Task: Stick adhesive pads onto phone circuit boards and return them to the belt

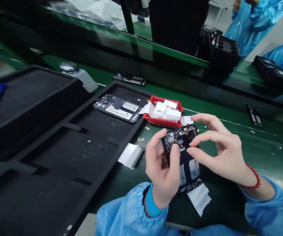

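An opened phone body (183, 154) with bare circuit boards is held upright over the green belt. My left hand (161, 167) grips it along its left edge, thumb pressed on the upper board. My right hand (220, 149) touches its upper right part with fingertips, index finger and thumb pinched near a small component. A white film tab (199, 198) hangs from the phone's lower end. Both my sleeves are blue, and a red bead bracelet (253, 175) sits on my right wrist.
A red bin (163, 122) with white paper scraps stands just beyond the phone. A black foam tray (87, 137) at left holds another opened phone (118, 108). A white film piece (131, 154) lies by the tray. More phones (254, 114) lie on the belt; people in blue coats (256, 23) work far right.
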Available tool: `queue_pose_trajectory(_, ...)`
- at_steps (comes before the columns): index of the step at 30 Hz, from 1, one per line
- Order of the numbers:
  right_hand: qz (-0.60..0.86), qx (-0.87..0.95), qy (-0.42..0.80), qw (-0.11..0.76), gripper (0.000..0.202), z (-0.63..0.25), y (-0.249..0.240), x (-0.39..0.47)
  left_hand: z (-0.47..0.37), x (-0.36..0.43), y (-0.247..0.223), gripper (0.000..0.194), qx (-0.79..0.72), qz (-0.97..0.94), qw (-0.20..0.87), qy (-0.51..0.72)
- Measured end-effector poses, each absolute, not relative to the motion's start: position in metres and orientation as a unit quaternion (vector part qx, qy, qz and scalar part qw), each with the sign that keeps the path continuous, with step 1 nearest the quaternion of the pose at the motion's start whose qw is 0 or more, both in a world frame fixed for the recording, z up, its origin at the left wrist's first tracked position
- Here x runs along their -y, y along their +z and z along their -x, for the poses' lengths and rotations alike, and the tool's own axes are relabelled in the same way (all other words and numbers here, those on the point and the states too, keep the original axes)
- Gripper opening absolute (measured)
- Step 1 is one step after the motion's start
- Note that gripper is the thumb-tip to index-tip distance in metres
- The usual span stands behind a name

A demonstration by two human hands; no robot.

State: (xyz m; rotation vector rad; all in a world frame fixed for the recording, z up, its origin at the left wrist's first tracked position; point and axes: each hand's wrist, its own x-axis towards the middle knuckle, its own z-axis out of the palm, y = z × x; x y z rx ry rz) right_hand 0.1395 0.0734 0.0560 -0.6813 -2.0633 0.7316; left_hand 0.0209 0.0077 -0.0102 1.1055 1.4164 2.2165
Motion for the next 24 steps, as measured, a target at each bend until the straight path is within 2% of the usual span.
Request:
queue_pose_trajectory(6, 0.272, 0.805, 0.319, 0.419, 0.010, -0.131, 0.052, -0.074, -0.023, -0.009, -0.012, 0.032, -0.505, -0.392, 0.086, 0.764)
queue_pose_trajectory(13, 0.271, 0.798, 0.323, 0.430, 0.008, -0.130, 0.051, -0.074, -0.024, -0.009, -0.012, 0.040, -0.524, -0.386, 0.030, 0.759)
queue_pose_trajectory(19, 0.270, 0.800, 0.327, 0.424, 0.011, -0.127, 0.051, -0.075, -0.025, -0.006, -0.013, 0.045, -0.526, -0.389, 0.013, 0.756)
queue_pose_trajectory(24, 0.272, 0.780, 0.326, 0.461, 0.013, -0.121, 0.048, -0.069, -0.028, -0.007, -0.010, 0.044, -0.521, -0.374, 0.000, 0.767)
